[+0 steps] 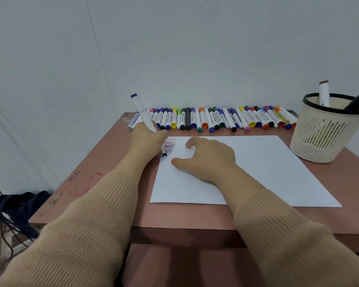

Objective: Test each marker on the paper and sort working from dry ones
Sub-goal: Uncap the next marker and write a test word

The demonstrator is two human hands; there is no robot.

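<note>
Cream slotted basket (319, 139) holds a few markers (324, 93).

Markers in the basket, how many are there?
2 show: a brown-capped white marker standing upright at the basket's back, and a dark marker leaning on its right rim. More may be hidden inside or past the picture's edge.

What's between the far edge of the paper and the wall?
A row of markers lying side by side on the table, then a thin bare strip of table before the paper. The head view shows it.
</note>
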